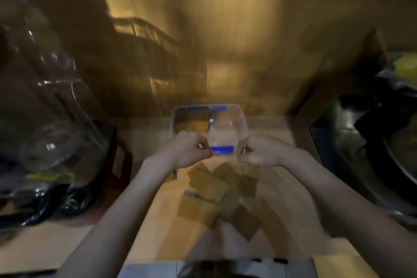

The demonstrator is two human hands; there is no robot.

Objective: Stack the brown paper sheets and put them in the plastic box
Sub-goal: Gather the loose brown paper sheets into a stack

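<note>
The frame is blurred by motion. A clear plastic box (pixel 208 121) with blue strips on its rim stands on the wooden table, just beyond my hands. Several brown paper sheets (pixel 208 185) lie scattered and overlapping on the table, nearer to me than the box. My left hand (pixel 188 150) and my right hand (pixel 259 150) hover side by side at the box's near edge, above the far end of the sheets. Both have their fingers curled in. Whether either hand pinches the box rim or a sheet is too blurred to tell.
A clear plastic bag (pixel 45 119) with dark items bulges at the left. A dark metal pan or bowl (pixel 383 153) sits at the right, with something yellow (pixel 406 65) behind it. A wire rack (pixel 146 52) stands at the back left against a wooden wall.
</note>
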